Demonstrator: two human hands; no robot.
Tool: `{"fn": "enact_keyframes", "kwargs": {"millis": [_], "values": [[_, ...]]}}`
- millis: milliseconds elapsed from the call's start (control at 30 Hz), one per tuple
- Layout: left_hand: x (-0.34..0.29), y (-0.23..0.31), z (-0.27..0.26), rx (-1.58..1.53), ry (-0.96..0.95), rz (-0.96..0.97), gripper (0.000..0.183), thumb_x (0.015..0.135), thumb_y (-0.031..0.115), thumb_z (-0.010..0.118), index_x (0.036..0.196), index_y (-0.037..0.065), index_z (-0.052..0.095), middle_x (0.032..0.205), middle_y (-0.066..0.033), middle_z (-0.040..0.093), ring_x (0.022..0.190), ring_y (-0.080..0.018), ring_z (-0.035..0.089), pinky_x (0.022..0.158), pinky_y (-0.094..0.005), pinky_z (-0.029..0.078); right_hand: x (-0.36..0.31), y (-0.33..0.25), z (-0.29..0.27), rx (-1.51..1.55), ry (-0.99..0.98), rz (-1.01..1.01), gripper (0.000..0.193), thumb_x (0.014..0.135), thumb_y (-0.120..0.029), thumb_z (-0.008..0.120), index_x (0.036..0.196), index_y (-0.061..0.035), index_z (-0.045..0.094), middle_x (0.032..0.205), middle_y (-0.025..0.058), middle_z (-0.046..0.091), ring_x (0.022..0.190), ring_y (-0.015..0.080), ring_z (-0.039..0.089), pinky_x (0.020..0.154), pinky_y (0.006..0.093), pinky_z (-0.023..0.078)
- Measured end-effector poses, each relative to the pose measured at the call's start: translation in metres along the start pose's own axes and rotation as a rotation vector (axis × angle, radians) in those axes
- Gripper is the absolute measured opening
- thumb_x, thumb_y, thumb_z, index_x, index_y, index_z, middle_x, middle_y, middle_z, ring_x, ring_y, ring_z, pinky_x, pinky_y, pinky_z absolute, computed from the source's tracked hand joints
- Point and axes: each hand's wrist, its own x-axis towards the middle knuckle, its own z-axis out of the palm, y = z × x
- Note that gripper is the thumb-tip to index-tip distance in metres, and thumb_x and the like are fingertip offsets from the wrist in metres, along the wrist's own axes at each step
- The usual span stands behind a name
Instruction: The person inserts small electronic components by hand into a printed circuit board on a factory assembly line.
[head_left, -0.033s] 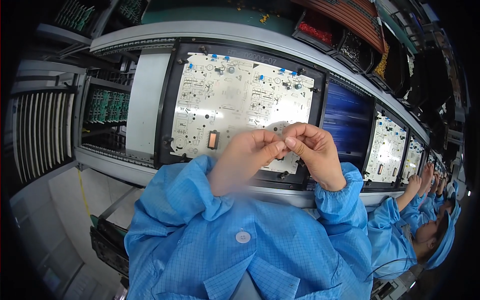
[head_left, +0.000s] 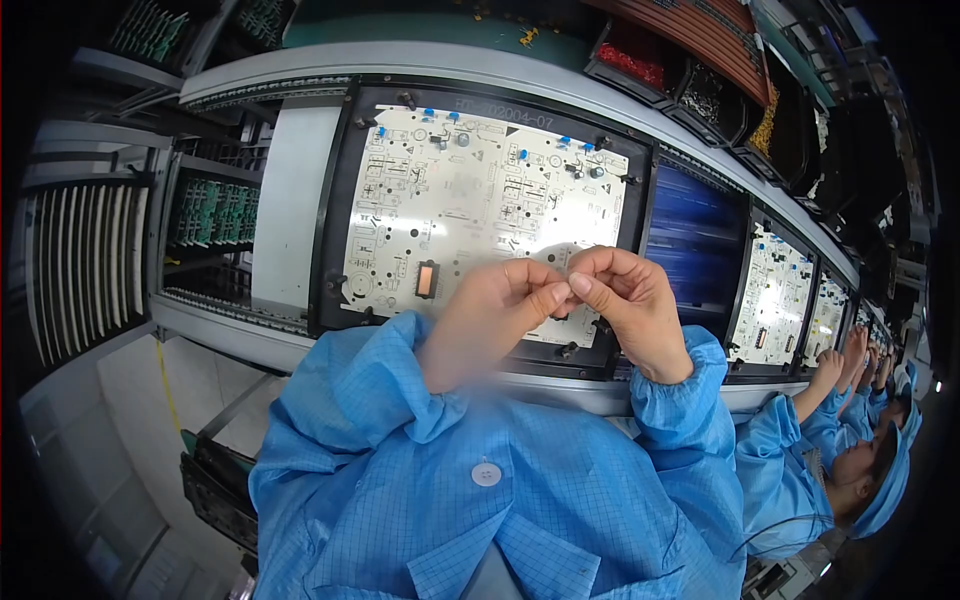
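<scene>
Above the near right part of a white circuit board point(head_left: 460, 215), my left hand point(head_left: 505, 305) and my right hand point(head_left: 625, 305) meet fingertip to fingertip. Thumb and forefinger of each are pinched together. Whatever lies between the fingertips is too small or hidden to make out. The board sits in a black frame point(head_left: 333, 215) and carries several blue parts point(head_left: 523, 154) along its far side. An orange-topped component point(head_left: 427, 279) stands on the board, left of my left hand. My hands cover the board's near right area.
Bins of red parts point(head_left: 630, 65) and yellow parts point(head_left: 766, 125) stand at the far right. Another framed board point(head_left: 770, 300) lies farther along the rail, past blue rollers point(head_left: 695, 225). Co-workers in blue point(head_left: 790, 470) sit at the right. Racks of green boards point(head_left: 213, 212) are at left.
</scene>
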Motion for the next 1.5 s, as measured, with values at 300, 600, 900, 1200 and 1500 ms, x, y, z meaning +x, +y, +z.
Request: {"fn": "enact_keyframes", "kwargs": {"millis": [300,600,900,1200,1500], "values": [[-0.001,-0.009,0.003,0.156,0.065,0.103,0.021,0.099,0.014,0.054,0.106,-0.003,0.063,0.088,-0.0025,0.062,0.074,-0.0037,0.049,0.065,-0.0184,0.04,-0.003,0.005,-0.014,-0.337,0.305,-0.23,0.003,0.086,-0.001,0.067,0.088,-0.0008,0.064,0.089,0.0018,0.063,0.081,0.01,0.057,0.071,0.0227,0.045],[-0.003,0.002,-0.005,-0.178,0.203,0.018,0.027,0.098,0.007,0.044,0.114,-0.007,0.06,0.09,-0.0067,0.061,0.076,-0.0088,0.053,0.066,-0.0198,0.042,0.012,0.014,-0.039,-1.012,0.444,-0.408,0.01,0.07,0.0,0.074,0.078,-0.0023,0.069,0.103,0.007,0.058,0.1,0.0258,0.049,0.087,0.0336,0.04],[-0.003,-0.001,-0.009,-0.234,0.193,0.043,0.027,0.098,0.006,0.043,0.114,-0.007,0.06,0.089,-0.0076,0.061,0.076,-0.0092,0.053,0.066,-0.0199,0.042,0.01,0.014,-0.036,-1.067,0.433,-0.366,0.009,0.069,0.0,0.075,0.076,-0.0016,0.069,0.107,0.0077,0.057,0.104,0.0273,0.047,0.089,0.0345,0.041],[0.0,-0.007,-0.02,-0.428,0.104,0.062,0.031,0.098,0.011,0.042,0.118,-0.009,0.056,0.097,-0.012,0.063,0.088,-0.0168,0.059,0.08,-0.0255,0.048,0.007,0.021,-0.029,-1.157,0.482,-0.472,0.01,0.07,0.003,0.073,0.078,-0.0008,0.068,0.104,0.009,0.058,0.102,0.0283,0.048,0.087,0.0354,0.041],[0.001,-0.001,-0.011,-0.577,0.04,0.041,0.048,0.101,0.023,0.029,0.132,-0.011,0.041,0.129,-0.0276,0.053,0.123,-0.0392,0.051,0.108,-0.0448,0.039,-0.003,0.029,-0.027,-1.214,0.554,-0.687,0.013,0.069,0.003,0.075,0.08,-0.0032,0.07,0.094,0.0079,0.062,0.091,0.0269,0.055,0.077,0.035,0.047]]}}
